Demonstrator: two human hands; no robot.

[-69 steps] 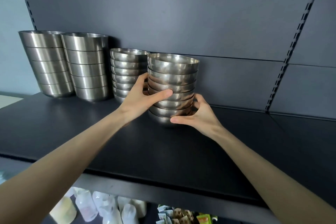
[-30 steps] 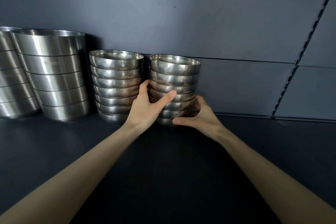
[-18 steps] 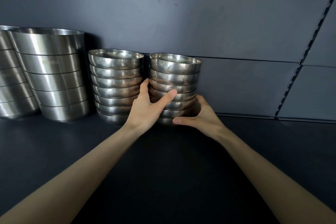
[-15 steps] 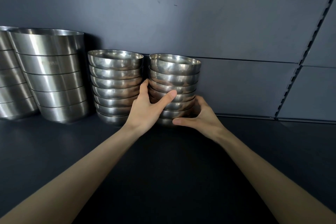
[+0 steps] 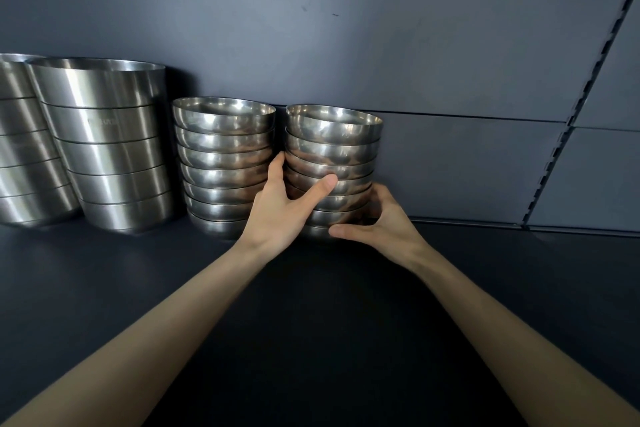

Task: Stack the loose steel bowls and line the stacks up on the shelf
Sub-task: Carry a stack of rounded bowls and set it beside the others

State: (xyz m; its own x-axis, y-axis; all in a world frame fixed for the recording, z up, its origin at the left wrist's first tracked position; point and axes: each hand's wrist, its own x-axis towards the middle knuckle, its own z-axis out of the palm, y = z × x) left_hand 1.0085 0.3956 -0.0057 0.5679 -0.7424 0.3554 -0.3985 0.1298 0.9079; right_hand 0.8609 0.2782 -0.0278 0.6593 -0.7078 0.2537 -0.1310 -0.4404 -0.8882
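Here, the right-hand stack of bowls (image 5: 334,163) is sitting on the shelf (image 5: 311,305) against the back panel (image 5: 450,166), and both hands are clasping it low down. The left hand (image 5: 280,208) is wrapping its left flank, thumb lying across the front of the middle bowls; the right hand (image 5: 377,218) is cupping the base from the other side, thumb along the bottom rim. Gripping low on both sides is likely keeping the nested bowls from toppling while the stack is being squared up. Just left of the left fingers (image 5: 277,166), a matching stack (image 5: 225,163) is standing close beside, nearly touching. Farther left, two taller stacks of deeper bowls (image 5: 107,149) are lining the same wall. Every top bowl appears empty.
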